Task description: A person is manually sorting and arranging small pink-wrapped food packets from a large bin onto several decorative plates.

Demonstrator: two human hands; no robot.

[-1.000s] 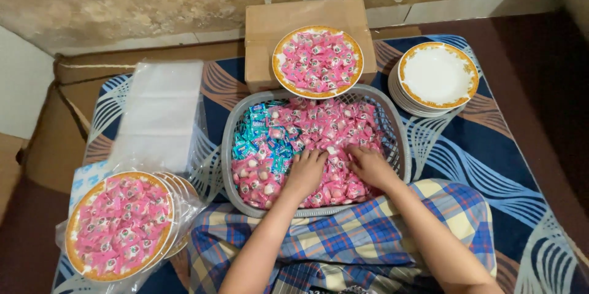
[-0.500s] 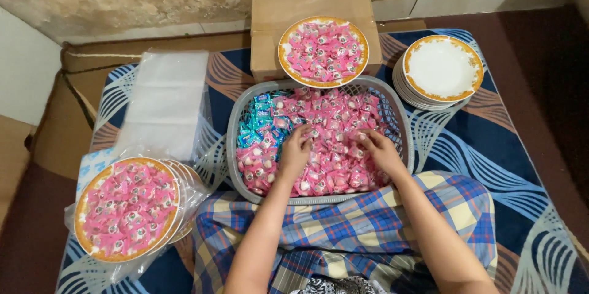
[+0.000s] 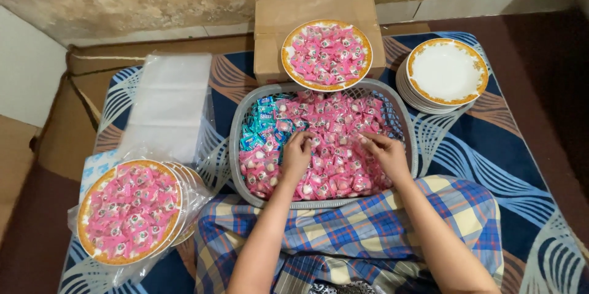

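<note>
While both hands are resting in the grey basket (image 3: pixel 236 165) just beyond the person's lap, they are working among the pink wrapped sweets (image 3: pixel 334 140) heaped inside it. The left hand (image 3: pixel 296 158) is lying palm down with its fingers curled over the pile; the right hand (image 3: pixel 385 154) is doing the same a little to the right, the two apart from each other. Whether either is actually pinching a sweet I cannot tell, since the fingertips are buried among the wrappers.

Blue wrapped sweets (image 3: pixel 261 123) are filling the far left corner of the basket. A plate of pink sweets (image 3: pixel 326 54) is sitting on a cardboard box (image 3: pixel 270 30) just beyond the basket, and a stack of empty white plates (image 3: pixel 446 74) is standing to the far right. At near left, another plate of sweets in a clear bag (image 3: pixel 132 211) is lying on the patterned blue cloth (image 3: pixel 491 153), with a pile of clear plastic bags (image 3: pixel 169 104) beyond it.

The sweets are looking small, light and loose, in crinkly film that is probably sliding easily; they would likely be best gathered by scooping a handful from underneath, or picked singly by a wrapper's crimped end.
</note>
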